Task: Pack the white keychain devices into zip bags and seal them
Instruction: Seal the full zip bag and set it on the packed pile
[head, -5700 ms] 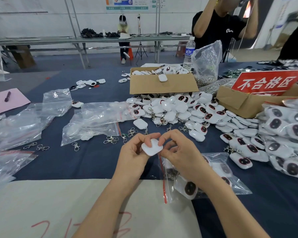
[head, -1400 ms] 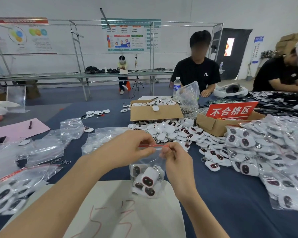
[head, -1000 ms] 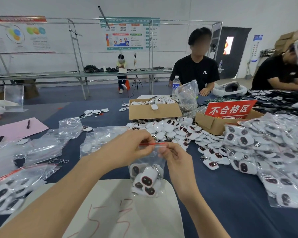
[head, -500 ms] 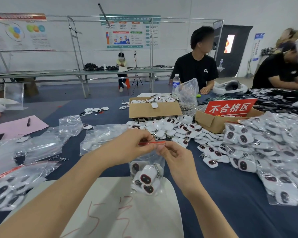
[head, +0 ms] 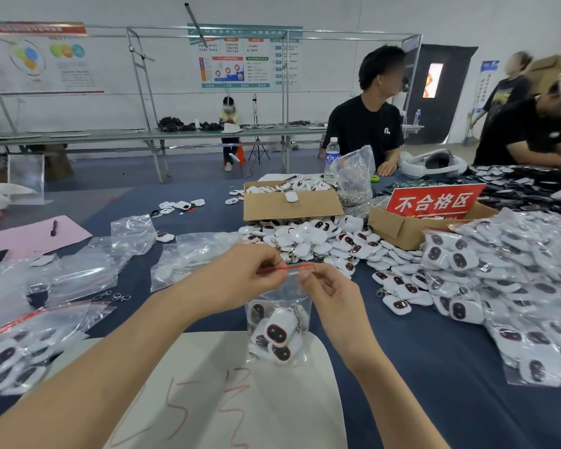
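Note:
A clear zip bag (head: 280,322) with a red seal strip hangs upright above the white board, holding several white keychain devices (head: 277,333) with dark oval faces. My left hand (head: 240,280) pinches the strip at its left end. My right hand (head: 327,291) pinches the strip at its right end. A heap of loose white keychain devices (head: 318,241) lies on the blue table just beyond my hands.
Filled bags pile up at the right (head: 506,286) and lower left (head: 17,354). Empty zip bags (head: 188,257) lie at the left. Two cardboard boxes (head: 289,205) and a red sign (head: 434,202) stand behind the heap. People sit across the table. A white board (head: 240,400) lies near me.
Earlier I held one device over a bag lying on the table. Over the last second the filled bag hangs between my hands, and my fingers have shifted slightly along the red strip.

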{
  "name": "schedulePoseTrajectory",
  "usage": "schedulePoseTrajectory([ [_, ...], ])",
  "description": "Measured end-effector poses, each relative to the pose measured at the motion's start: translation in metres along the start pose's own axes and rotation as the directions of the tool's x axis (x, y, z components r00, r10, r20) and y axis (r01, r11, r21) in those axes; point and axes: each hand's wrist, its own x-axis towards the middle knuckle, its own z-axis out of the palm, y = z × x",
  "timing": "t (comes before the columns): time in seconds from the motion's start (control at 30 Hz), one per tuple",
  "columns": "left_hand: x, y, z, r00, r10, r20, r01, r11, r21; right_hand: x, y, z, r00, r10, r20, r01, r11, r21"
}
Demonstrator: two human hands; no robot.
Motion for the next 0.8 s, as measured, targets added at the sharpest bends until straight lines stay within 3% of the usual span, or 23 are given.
schedulePoseTrajectory([
  [0.13,0.000,0.003,0.003,0.999,0.043,-0.012,-0.043,0.999,0.017,0.000,-0.003,0.003,0.997,0.026,0.067,-0.028,0.999,0.032],
  [0.37,-0.001,-0.010,-0.003,0.999,-0.019,0.036,0.021,0.999,-0.044,-0.004,-0.003,0.005,0.999,0.034,0.002,-0.034,0.998,0.045],
  [0.6,-0.005,-0.016,0.000,0.998,0.027,-0.059,-0.033,0.994,-0.107,-0.004,-0.008,0.010,0.992,0.081,0.092,-0.091,0.990,0.109],
  [0.8,-0.008,-0.017,0.001,0.998,-0.014,-0.055,0.004,0.984,-0.180,-0.005,-0.004,0.015,0.994,0.110,0.019,-0.112,0.983,0.146],
])
